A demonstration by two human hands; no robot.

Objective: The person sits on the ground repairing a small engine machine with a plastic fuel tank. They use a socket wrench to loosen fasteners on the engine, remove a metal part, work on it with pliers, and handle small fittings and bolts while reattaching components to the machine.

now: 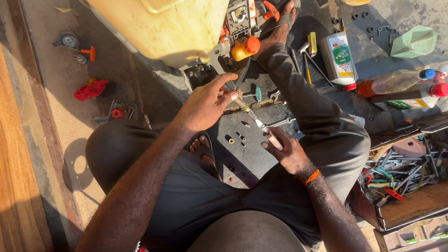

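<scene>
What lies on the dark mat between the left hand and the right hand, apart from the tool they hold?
In the head view, between the left hand and right hand, a few small brass fittings lie on the dark mat.

Hard, low sun from my left, warm and high in contrast.

The light rakes in over the wooden edge (18,154), which glows orange, and it bleaches the pale yellow tank (163,25) close to glare. My left hand (205,105) and forearm catch the sun fully; my right hand (287,151) sits half in shade. My head and shoulders throw a dark shadow over my lap and the black mat (242,154), where small parts are hard to make out. The bottles (396,84) on the right shine. Focus is sharp in the middle; edges bend slightly and my near arms soften.
</scene>
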